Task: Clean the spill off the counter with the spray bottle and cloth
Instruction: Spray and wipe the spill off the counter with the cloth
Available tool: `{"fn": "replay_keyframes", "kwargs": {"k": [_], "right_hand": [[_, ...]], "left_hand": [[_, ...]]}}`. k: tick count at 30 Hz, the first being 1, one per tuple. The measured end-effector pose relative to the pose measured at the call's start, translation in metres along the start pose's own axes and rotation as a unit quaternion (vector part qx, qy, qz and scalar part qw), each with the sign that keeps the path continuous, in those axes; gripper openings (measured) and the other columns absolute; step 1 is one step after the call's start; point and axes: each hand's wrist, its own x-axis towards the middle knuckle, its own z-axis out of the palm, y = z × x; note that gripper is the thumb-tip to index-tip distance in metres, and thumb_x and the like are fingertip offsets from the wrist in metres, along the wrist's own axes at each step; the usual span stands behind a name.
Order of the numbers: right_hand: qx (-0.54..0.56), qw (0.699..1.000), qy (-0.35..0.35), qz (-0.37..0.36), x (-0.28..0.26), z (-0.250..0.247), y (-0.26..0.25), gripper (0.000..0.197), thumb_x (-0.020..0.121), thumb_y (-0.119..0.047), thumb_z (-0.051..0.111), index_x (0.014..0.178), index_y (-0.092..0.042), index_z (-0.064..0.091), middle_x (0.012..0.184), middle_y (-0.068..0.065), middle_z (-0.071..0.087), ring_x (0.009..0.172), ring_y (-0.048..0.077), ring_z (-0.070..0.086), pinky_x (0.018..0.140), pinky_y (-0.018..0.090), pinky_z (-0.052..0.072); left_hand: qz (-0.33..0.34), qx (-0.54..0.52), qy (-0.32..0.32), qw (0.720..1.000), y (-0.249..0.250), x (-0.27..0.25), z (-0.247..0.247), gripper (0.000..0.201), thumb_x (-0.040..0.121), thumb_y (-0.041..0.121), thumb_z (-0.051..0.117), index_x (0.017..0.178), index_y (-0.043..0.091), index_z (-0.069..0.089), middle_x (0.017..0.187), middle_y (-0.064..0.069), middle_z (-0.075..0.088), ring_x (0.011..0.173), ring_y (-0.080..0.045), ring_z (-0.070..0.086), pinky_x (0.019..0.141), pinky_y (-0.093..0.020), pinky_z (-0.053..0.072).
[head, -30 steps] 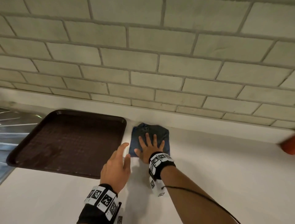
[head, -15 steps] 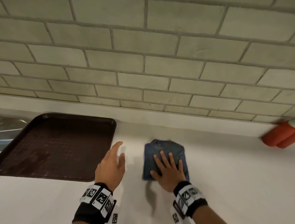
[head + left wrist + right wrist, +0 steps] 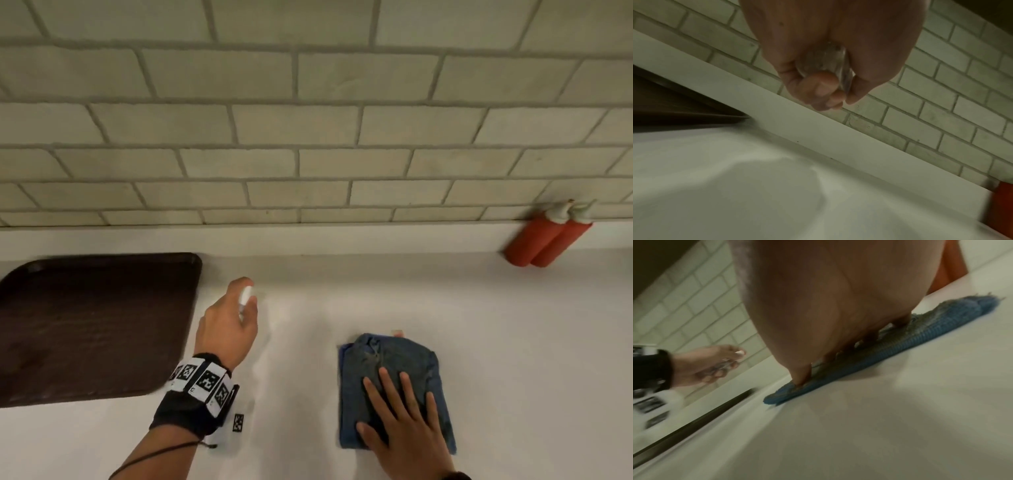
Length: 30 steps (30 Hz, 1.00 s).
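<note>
A small clear spray bottle [image 3: 245, 298] with a white top sits upright in my left hand [image 3: 233, 318], just right of the tray; my fingers curl round the bottle [image 3: 826, 65], which hides most of it. A folded blue cloth [image 3: 383, 359] lies on the white counter [image 3: 513, 342] at lower centre-right. My right hand [image 3: 400, 421] presses flat on the cloth's near half with fingers straight and spread. In the right wrist view the cloth [image 3: 920, 335] lies flat under the fingertips [image 3: 801, 376]. A small pinkish patch [image 3: 397, 332] shows at the cloth's far edge.
A dark brown tray [image 3: 92, 325] lies on the counter at the left. Two red squeeze bottles [image 3: 544, 240] stand against the tiled wall [image 3: 308, 137] at the far right. A low white ledge runs along the foot of the wall.
My right hand has slid the cloth from beside the tray to the right and nearer to me. The left hand has stayed by the tray's right edge.
</note>
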Motion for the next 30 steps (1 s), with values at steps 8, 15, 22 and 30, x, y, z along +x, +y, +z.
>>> {"fn": "replay_keyframes", "kwargs": {"k": [8,15,22,30], "right_hand": [[0.060,0.993,0.001,0.107,0.021,-0.046,0.117,0.077,0.082,-0.078,0.003,0.148,-0.045,-0.019,0.155,-0.015,-0.029,0.146,0.021,-0.023,0.116,0.056,-0.008],[0.081,0.987,0.008,0.139,-0.038,-0.032,0.184,0.085,0.057,-0.085,-0.027,0.135,-0.051,-0.033,0.150,-0.017,-0.033,0.146,0.020,-0.024,0.117,0.055,-0.008],[0.072,0.990,-0.022,0.119,-0.062,-0.035,0.222,0.091,0.059,-0.086,-0.024,0.142,-0.049,-0.026,0.151,-0.018,-0.033,0.144,0.019,-0.026,0.116,0.055,-0.010],[0.047,0.995,-0.032,0.080,0.061,-0.081,0.227,0.071,0.093,-0.068,0.016,0.151,-0.039,-0.014,0.160,-0.005,-0.023,0.145,0.032,-0.023,0.111,0.067,-0.008]], "left_hand": [[0.048,-0.011,-0.034,0.998,0.059,0.003,0.044,0.036,0.097,0.031,0.050,0.132,0.035,0.046,0.103,-0.015,0.069,0.093,-0.037,0.064,0.079,-0.037,0.050],[0.063,-0.008,-0.062,0.996,0.105,-0.024,0.092,0.036,0.097,0.033,0.050,0.132,0.037,0.045,0.097,-0.010,0.067,0.087,-0.032,0.063,0.075,-0.032,0.044],[0.057,-0.015,-0.070,0.996,0.143,-0.056,0.125,0.037,0.098,0.035,0.050,0.135,0.038,0.046,0.103,-0.009,0.069,0.097,-0.028,0.063,0.079,-0.031,0.043],[0.034,-0.001,-0.048,0.998,0.173,-0.086,0.140,0.038,0.097,0.036,0.050,0.134,0.039,0.045,0.091,0.000,0.063,0.080,-0.019,0.055,0.075,-0.030,0.042]]}}
